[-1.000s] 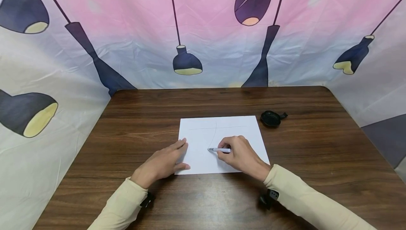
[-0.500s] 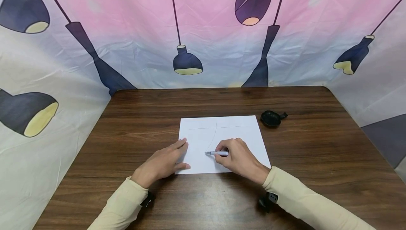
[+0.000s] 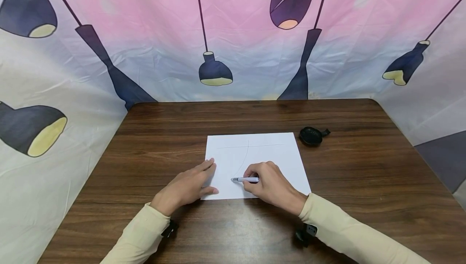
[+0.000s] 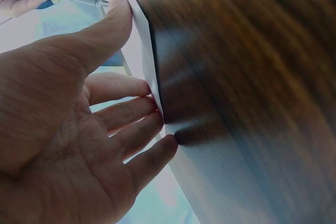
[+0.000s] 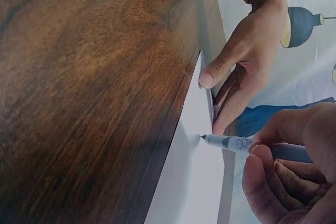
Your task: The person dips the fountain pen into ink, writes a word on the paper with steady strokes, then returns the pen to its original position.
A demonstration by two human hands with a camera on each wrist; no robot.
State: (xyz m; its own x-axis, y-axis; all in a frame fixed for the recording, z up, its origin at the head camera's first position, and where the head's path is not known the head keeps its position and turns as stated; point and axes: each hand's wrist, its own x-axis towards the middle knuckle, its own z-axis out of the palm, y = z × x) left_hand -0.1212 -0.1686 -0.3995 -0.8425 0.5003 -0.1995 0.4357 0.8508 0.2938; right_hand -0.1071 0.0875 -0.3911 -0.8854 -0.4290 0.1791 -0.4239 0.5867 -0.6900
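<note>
A white sheet of paper [image 3: 269, 154] lies on the table, bearing a thin, nearly level line near its top and a curved line crossing it that runs down to the left. My right hand [image 3: 273, 185] pinches a pale-barrelled pen [image 3: 247, 179] between thumb and fingers, its tip on the lower left part of the sheet. In the right wrist view the dark point of the pen [image 5: 218, 140] meets the paper. My left hand [image 3: 185, 187] rests on the sheet's left edge with fingers spread. In the left wrist view the fingertips [image 4: 169, 139] press at the paper's border.
Beyond the sheet's top right corner sits a small black pan-shaped dish [image 3: 311, 136] with a short handle. The brown wood-grain table [image 3: 164, 134] extends around the paper. Behind it hangs a cloth backdrop [image 3: 247, 65] printed with lamps.
My right hand has moved the pen down and to the left, and the curved line has grown longer behind its tip. The left hand has stayed in place.
</note>
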